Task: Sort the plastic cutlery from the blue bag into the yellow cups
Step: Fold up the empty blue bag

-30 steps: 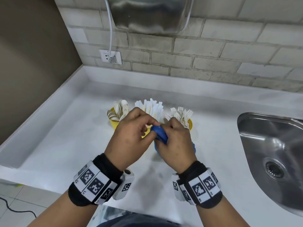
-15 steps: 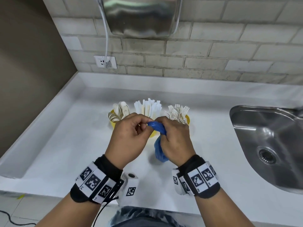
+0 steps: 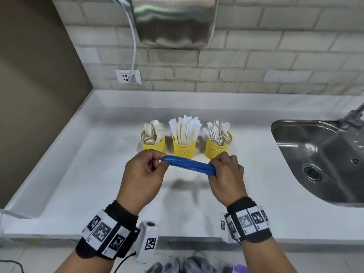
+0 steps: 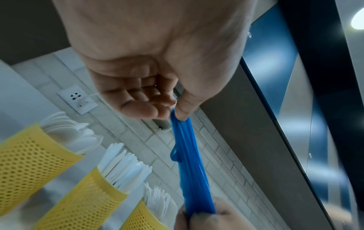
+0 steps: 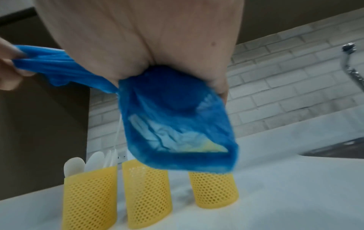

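The blue bag (image 3: 189, 165) is stretched into a thin band between my two hands above the counter. My left hand (image 3: 157, 161) pinches its left end between thumb and fingertips (image 4: 173, 112). My right hand (image 3: 213, 170) grips the other end, and a loose blue fold (image 5: 177, 124) hangs under that palm. Behind the hands stand three yellow mesh cups: the left cup (image 3: 153, 143) holds white spoons, the middle cup (image 3: 184, 147) holds knives, the right cup (image 3: 217, 147) holds forks. The same cups (image 4: 82, 202) (image 5: 146, 193) show in both wrist views.
A steel sink (image 3: 323, 160) with a tap lies to the right. A white counter (image 3: 88, 164) runs to a raised left edge and a brick wall behind. A wall socket (image 3: 128, 76) and a metal hand dryer (image 3: 175, 20) hang above.
My hands have moved apart, pulling the bunched blue bag out into a long strip. The head view has risen, so all three cups now show fully.
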Demonstrator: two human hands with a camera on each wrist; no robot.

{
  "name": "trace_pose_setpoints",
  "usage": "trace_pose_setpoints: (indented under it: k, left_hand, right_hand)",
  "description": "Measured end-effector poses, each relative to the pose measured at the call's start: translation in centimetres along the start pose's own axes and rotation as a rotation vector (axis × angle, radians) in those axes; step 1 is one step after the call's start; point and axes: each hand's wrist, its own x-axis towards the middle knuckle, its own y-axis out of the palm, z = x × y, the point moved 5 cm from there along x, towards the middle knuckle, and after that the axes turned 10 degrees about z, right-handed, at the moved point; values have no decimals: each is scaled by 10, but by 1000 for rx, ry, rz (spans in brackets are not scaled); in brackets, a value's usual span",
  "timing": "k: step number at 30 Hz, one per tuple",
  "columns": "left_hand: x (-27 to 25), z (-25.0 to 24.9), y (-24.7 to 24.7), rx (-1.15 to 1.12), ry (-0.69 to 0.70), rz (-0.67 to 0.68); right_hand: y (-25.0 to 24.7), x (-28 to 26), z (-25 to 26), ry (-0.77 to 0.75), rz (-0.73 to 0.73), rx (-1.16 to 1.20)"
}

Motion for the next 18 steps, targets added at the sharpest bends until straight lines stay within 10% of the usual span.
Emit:
trace_pose_setpoints:
  k: [10, 18]
  left_hand:
    - [-23, 21, -20, -218, -183, 21]
    - [-35, 3, 7, -295, -158, 322]
  right_hand:
    - [6, -33, 28, -12, 328, -25]
    - [10, -44, 98, -288, 145, 465]
